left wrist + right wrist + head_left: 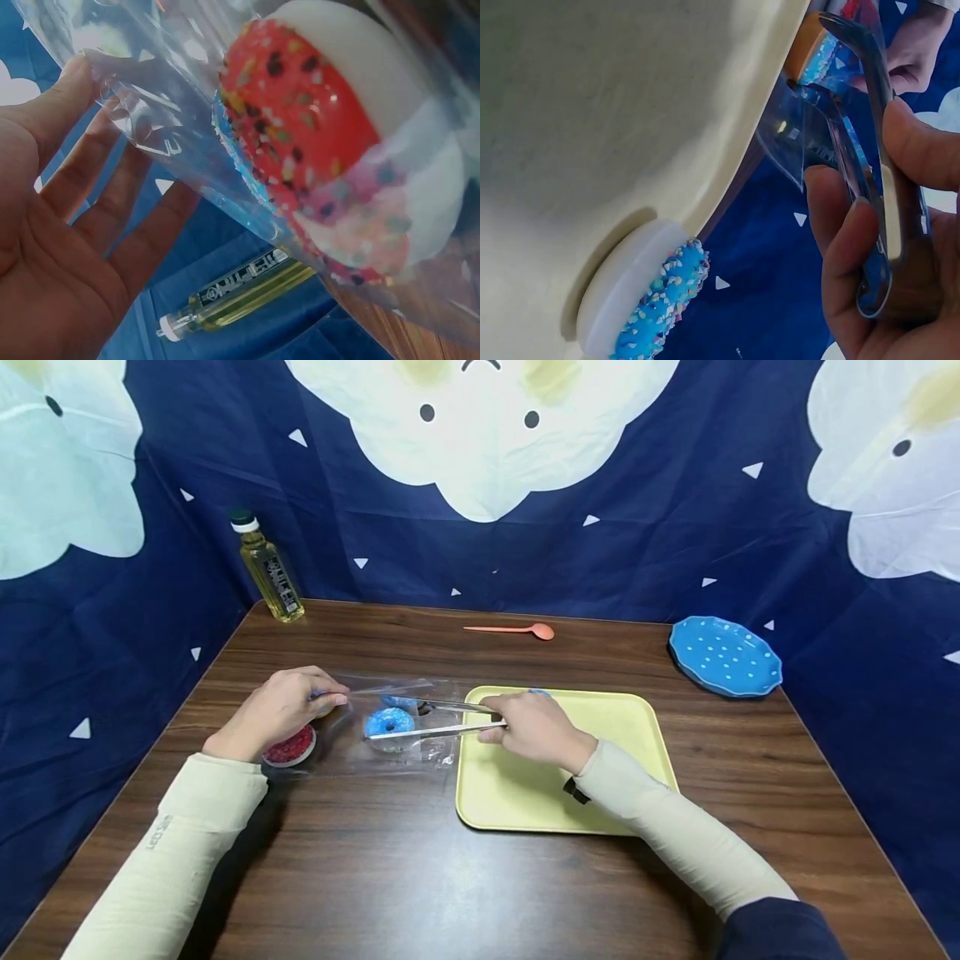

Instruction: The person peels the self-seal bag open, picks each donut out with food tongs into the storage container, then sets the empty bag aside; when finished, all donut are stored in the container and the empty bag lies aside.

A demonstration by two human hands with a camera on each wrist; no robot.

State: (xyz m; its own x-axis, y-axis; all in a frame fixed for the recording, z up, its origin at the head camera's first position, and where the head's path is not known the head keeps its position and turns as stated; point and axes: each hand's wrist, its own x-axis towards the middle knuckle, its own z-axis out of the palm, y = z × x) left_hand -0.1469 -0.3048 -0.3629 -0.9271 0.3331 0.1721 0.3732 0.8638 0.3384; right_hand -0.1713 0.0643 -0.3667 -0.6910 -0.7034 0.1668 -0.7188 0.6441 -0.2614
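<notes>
My left hand [281, 710] pinches the edge of a clear plastic bag [435, 760] between thumb and fingers. Inside the bag lie a red sprinkled donut [300, 120], below my left hand in the head view, and a blue donut [390, 720] to its right. Another blue piece [400, 702] shows just behind that one. Metal tongs [889, 165] are gripped in my right hand [536, 727]. Their spread arms reach into the bag's right end, around the blue donut; whether they touch it I cannot tell. A blue sprinkled donut [656, 300] with a white base rests on the tray.
Under my right hand lies a yellow tray [525, 802]. An oil bottle [272, 572] stands at the table's back left corner. A coral spoon [510, 629] lies near the back edge, and a blue dotted plate [723, 656] is at the back right.
</notes>
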